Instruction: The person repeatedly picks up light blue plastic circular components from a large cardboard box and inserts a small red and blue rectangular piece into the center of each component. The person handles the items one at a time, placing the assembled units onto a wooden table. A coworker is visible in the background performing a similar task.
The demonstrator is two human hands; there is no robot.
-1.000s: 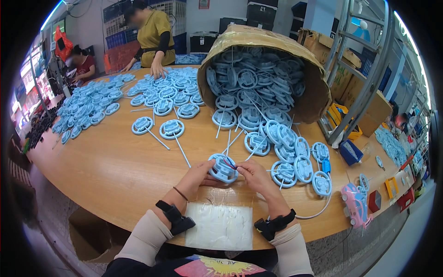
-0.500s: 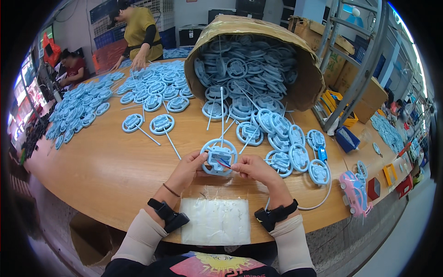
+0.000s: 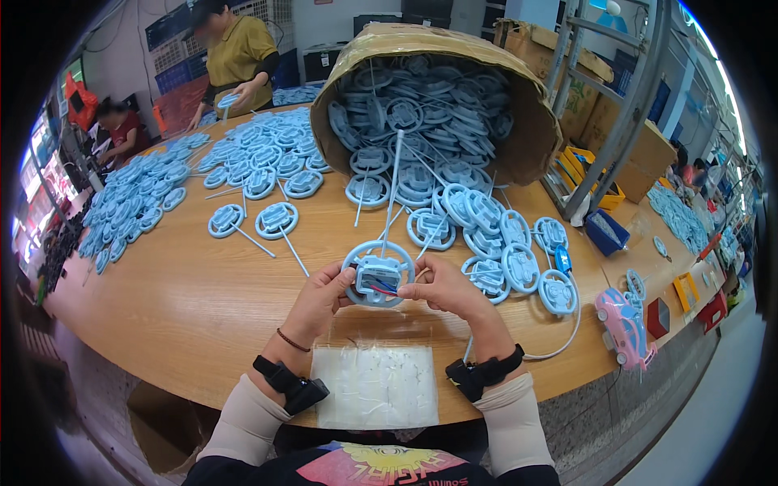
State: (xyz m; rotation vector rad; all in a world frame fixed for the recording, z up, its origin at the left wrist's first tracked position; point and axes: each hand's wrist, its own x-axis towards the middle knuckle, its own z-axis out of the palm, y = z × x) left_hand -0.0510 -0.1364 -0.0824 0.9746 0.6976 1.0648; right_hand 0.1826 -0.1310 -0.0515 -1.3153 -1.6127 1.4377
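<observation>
A light-blue toy steering wheel with a long thin stem is held up over the near middle of the table. My left hand grips its rim from the left, thumb in front. Closed at the wheel's right side, my right hand pinches the ends of the thin red and blue wires in the open hub; its fingertips hide the ends. Below my hands, a pale plastic-covered sheet lies at the table's near edge.
A tipped cardboard barrel spills steering wheels onto the table. Heaps of wheels lie at left. Loose wheels, a white cable and a pink toy car are right. A co-worker stands across the table.
The wheel has tilted and its stem leans slightly right. My right fingers have come closer to the hub with the wires. Across the table, the co-worker has lifted a wheel.
</observation>
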